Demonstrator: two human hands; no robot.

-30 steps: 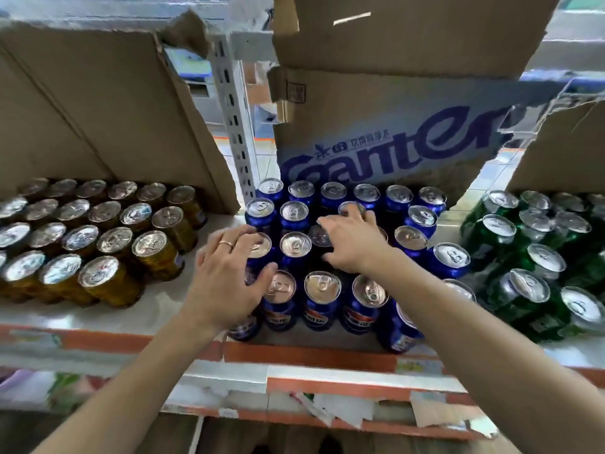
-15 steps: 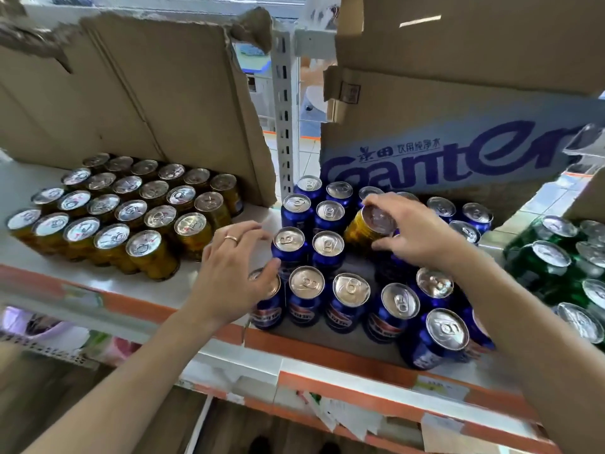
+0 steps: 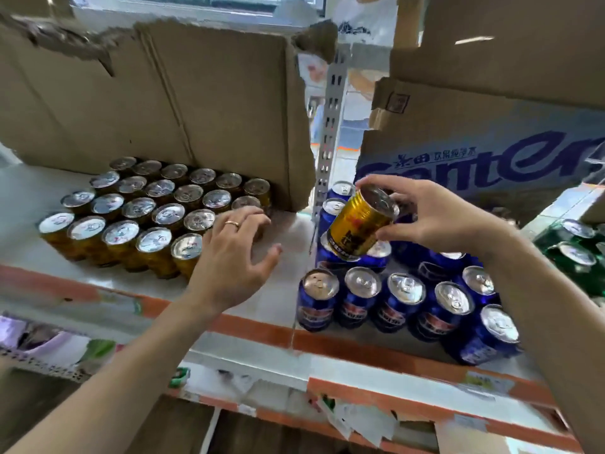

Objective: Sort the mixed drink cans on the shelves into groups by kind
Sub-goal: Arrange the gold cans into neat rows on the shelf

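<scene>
My right hand (image 3: 435, 217) grips a gold can (image 3: 360, 222) by its top and holds it tilted in the air above the left edge of the blue cans (image 3: 402, 306). My left hand (image 3: 232, 253) hovers open, fingers spread, over the shelf (image 3: 284, 257) just right of the gold cans (image 3: 147, 211), which stand in neat rows at the left. Several blue cans stand in the middle of the shelf. Green cans (image 3: 573, 250) show at the far right edge.
A torn brown cardboard box (image 3: 163, 103) stands behind the gold cans. A box with blue lettering (image 3: 491, 158) stands behind the blue cans. A perforated metal upright (image 3: 329, 139) divides the two. The orange shelf edge (image 3: 360, 348) runs along the front.
My right hand lifted a gold can out from among the blue cans and carried it up and left. My left hand left the blue cans and moved beside the gold group.
</scene>
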